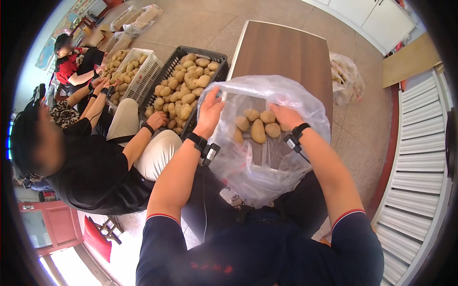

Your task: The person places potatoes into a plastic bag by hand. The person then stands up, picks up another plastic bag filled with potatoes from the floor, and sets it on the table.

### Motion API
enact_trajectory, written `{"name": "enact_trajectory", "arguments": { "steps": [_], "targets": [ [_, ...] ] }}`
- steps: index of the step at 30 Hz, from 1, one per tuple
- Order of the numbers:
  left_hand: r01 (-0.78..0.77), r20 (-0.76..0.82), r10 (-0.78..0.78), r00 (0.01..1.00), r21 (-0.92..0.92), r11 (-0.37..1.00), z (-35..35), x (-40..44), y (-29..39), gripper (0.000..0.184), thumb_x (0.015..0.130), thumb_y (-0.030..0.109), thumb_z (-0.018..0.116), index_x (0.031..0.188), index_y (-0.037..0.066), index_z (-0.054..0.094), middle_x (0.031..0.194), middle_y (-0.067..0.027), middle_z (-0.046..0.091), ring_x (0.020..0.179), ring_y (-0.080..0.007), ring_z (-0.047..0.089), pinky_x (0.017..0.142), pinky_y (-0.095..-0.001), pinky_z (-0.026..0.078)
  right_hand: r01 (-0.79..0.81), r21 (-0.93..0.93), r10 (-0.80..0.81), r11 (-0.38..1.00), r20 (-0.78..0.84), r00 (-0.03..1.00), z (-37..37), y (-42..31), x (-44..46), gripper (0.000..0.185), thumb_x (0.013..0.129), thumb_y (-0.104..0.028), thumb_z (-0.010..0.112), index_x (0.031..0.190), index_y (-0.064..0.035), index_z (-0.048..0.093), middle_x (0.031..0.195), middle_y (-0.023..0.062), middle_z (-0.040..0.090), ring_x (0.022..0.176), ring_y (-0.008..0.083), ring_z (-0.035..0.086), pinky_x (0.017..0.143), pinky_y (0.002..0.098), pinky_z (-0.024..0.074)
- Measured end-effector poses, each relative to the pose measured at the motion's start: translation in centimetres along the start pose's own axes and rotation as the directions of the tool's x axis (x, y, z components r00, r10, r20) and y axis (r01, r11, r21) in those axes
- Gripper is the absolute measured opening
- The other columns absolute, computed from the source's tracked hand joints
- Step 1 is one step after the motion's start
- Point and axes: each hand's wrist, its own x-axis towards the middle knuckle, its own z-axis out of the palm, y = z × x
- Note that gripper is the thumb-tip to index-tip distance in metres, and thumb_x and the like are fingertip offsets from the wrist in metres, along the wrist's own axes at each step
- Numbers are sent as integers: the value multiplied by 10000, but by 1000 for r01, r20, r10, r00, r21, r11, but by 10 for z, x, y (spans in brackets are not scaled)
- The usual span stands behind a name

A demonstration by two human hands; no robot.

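Note:
A large clear plastic bag (238, 176) stands with its mouth wide open, partly over a brown wooden table (281, 50). Several potatoes (258, 131) lie together inside it. My left hand (210, 112) is at the left side of the bag's mouth, its fingers closed on the plastic rim. On the other side, my right hand (285, 116) reaches into the opening beside the potatoes; its fingertips are partly hidden, and whether they grip anything does not show.
Left of the table is a black crate (222, 58) of potatoes, with a co-worker's hand (156, 120) in it. A white crate (151, 59) of potatoes stands beyond, near other people. A filled plastic bag (350, 78) sits on the floor at the right.

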Motion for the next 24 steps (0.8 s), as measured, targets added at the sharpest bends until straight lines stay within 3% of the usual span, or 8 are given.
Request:
{"name": "enact_trajectory", "arguments": {
  "steps": [2,5,6,9,11,14,19,24],
  "targets": [
    [1,0,-1,1000,-5,1000,-1,1,-1,636,873,77,524,1479,34,336,1496,-126,372,1287,-272,464,1024,-347,403,116,115,-66,987,-368,927,1,15,4,584,966,-507,381,1240,-16,537,1274,237,573,1161,407,546,969,468,433],
    [62,13,-63,998,54,997,0,-3,3,590,877,112,548,1443,31,403,1364,-125,532,1179,-224,545,959,-329,437,-31,-25,27,999,-138,990,-8,27,3,584,957,-442,441,1354,-14,458,1308,264,536,1225,406,504,1018,427,411],
    [97,-17,-96,995,96,991,4,-5,5,540,877,130,561,1398,28,460,1266,-116,592,1101,-205,577,917,-321,453,-25,-26,21,999,-140,990,-4,31,1,584,957,-442,441,1354,-14,458,1308,264,536,1225,406,504,1018,427,411],
    [102,-73,-89,993,194,976,5,-6,-4,450,880,158,583,1309,26,556,1100,-96,667,967,-175,619,850,-296,477,170,-63,-181,983,-237,954,24,37,-17,574,838,-180,608,1377,-74,441,1335,235,526,1230,388,503,1024,432,416],
    [30,-98,-7,995,241,970,4,-3,-20,349,889,173,588,1202,23,628,1001,-71,671,859,-160,625,772,-274,503,158,-143,-195,977,-310,931,34,35,-21,574,825,-168,612,1366,-79,446,1313,232,539,1215,384,515,1013,439,426],
    [194,-39,-191,981,138,971,11,-19,6,291,917,165,564,1173,38,616,1072,-36,639,922,-139,600,755,-311,516,102,-215,-179,971,-381,907,48,43,-16,552,796,-143,623,1324,-86,470,1250,219,573,1170,377,544,979,454,447],
    [212,27,-213,977,31,977,20,-35,24,248,927,160,560,1133,38,620,1036,-38,641,890,-142,626,724,-302,525,1,-214,-79,977,-357,931,47,35,-30,483,714,-118,671,1174,-76,531,1073,183,621,1041,382,595,893,480,478],
    [226,63,-225,972,-12,974,19,-45,33,265,932,175,562,1151,33,608,1023,-50,637,837,-160,648,698,-298,531,68,-154,-126,986,-405,905,50,41,-44,494,697,-133,670,1171,-50,558,1111,220,617,1061,391,587,918,468,472]
  ]
}}
